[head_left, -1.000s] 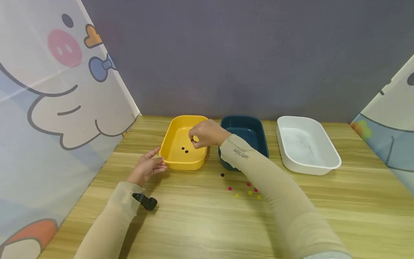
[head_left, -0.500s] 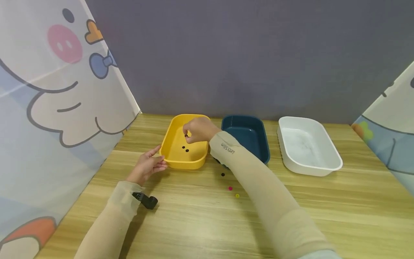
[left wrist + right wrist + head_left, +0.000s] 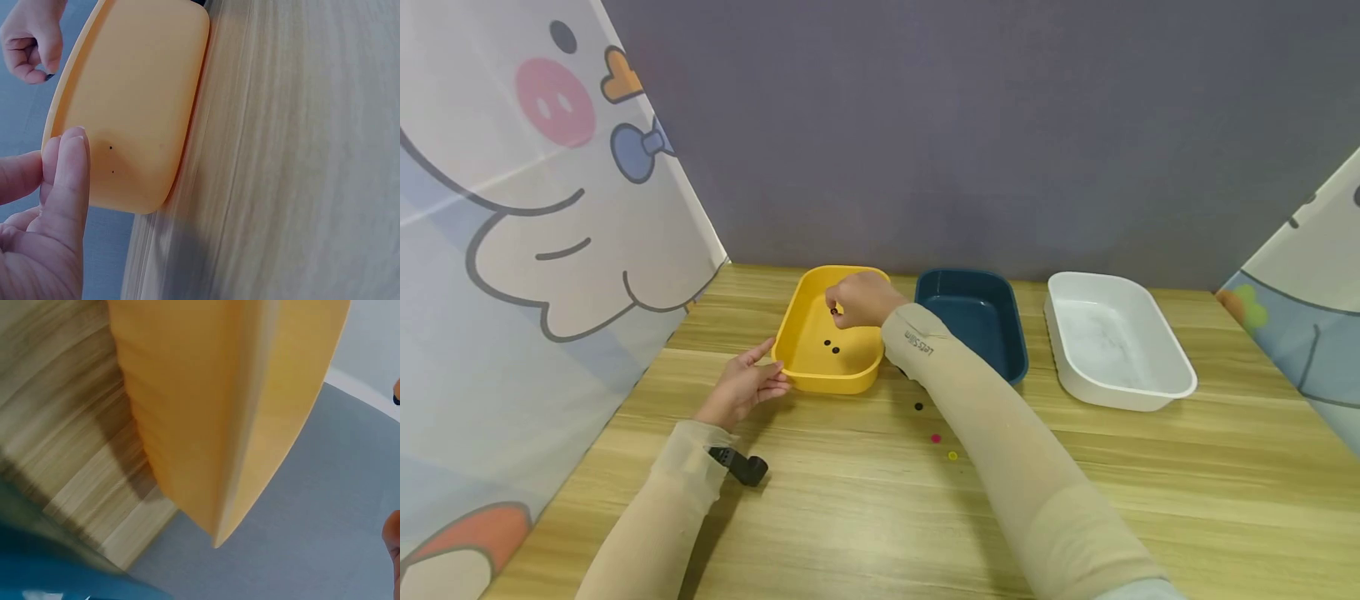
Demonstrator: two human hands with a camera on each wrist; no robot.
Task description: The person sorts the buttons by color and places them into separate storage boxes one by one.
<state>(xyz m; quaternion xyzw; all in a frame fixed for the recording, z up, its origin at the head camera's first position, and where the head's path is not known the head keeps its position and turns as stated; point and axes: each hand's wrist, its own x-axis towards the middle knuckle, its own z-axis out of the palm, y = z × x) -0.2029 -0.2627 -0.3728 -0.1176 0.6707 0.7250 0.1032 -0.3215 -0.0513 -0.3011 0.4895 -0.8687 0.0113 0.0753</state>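
1. Black disc (image 3: 833, 312) sits at the fingertips of the right hand (image 3: 862, 298), slightly left of centre in the head view; in the upper left of the left wrist view it shows as a dark speck at those fingertips.
2. The right hand pinches it, thumb and finger almost meeting and the other fingers curled in; at the right edge of the right wrist view, only slivers of fingers show.
3. Beneath the grip lies the yellow tray (image 3: 805, 354), its floor visible between the hand and the left wall; two loose black discs (image 3: 836, 350) lie there, just below and apart from the fingertips.
4. The left hand (image 3: 741, 390), fingers mostly straight, touches the tray's lower-left corner; I cannot tell how firmly.
5. To the right, a strip of table (image 3: 850, 508) separates the yellow tray from the blue tray (image 3: 973, 321), whose lower-left corner the right sleeve (image 3: 985, 417) covers. A wider strip lies before the white tray (image 3: 1112, 342), and the grey wall (image 3: 962, 142) rises behind.
6. Below centre, a table black disc (image 3: 918, 407), a pink disc (image 3: 936, 438) and a yellow disc (image 3: 952, 456) lie beside the sleeve.
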